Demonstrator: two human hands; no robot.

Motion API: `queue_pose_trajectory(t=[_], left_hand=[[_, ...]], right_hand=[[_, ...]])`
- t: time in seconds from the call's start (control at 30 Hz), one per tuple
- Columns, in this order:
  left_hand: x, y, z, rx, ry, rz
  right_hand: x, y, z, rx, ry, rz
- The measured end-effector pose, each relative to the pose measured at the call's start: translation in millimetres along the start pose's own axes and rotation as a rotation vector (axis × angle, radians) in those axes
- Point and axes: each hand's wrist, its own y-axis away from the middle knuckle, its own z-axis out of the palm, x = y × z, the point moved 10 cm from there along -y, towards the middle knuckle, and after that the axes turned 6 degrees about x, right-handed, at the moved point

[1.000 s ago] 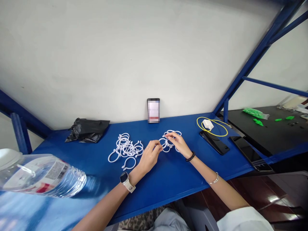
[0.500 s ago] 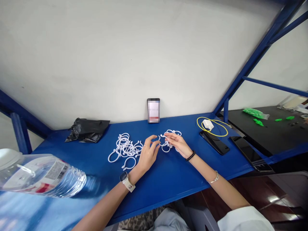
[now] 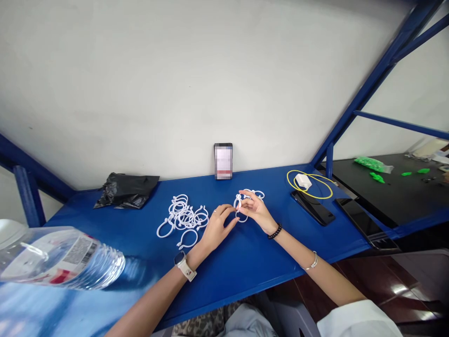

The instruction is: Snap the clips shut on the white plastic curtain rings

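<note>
A white plastic curtain ring (image 3: 237,200) is held upright just above the blue tabletop. My right hand (image 3: 257,214) pinches it from the right side between thumb and fingers. From the left, my left hand (image 3: 218,224) closes its fingertips on the ring's lower edge; the exact contact is small and partly hidden. Behind and under my right hand lie a few more white rings (image 3: 259,193), partly covered by its fingers. A tangled pile of white rings (image 3: 185,216) with small knobbed ends rests left of my left hand.
A phone (image 3: 223,161) leans against the wall. At left are a black plastic bag (image 3: 128,189) and a large clear bottle (image 3: 66,255). To the right lie a yellow cable (image 3: 328,187) with a white charger (image 3: 303,181), a dark phone (image 3: 312,207) and another dark device (image 3: 365,223).
My left hand has moved right, bringing its fingers in to meet my right hand. The ring in my right hand now stands upright between both hands.
</note>
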Motion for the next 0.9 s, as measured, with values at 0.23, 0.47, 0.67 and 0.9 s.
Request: queue_pose_trajectory(t=[0.23,0.47,0.67,0.9], left_hand=[[-5.7,-0.6,-2.5,0.063,0.023,-0.008],[1.1,-1.2,-19.8,0.21,-0.125,0.054],[14.1,0.0,-13.1,0.125,-0.32,0.145],[18.6,1.7,-7.2,0.076,-0.377,0.178]], right_hand=[[-0.5,3.5,9.5,-0.06,0.028,0.004],[-0.2,0.9,1.7,-0.004,0.098,0.026],[5.5,-5.1,-14.9,0.133,0.155,0.036],[12.0,-5.2,-15.3,0.148,0.127,0.089]])
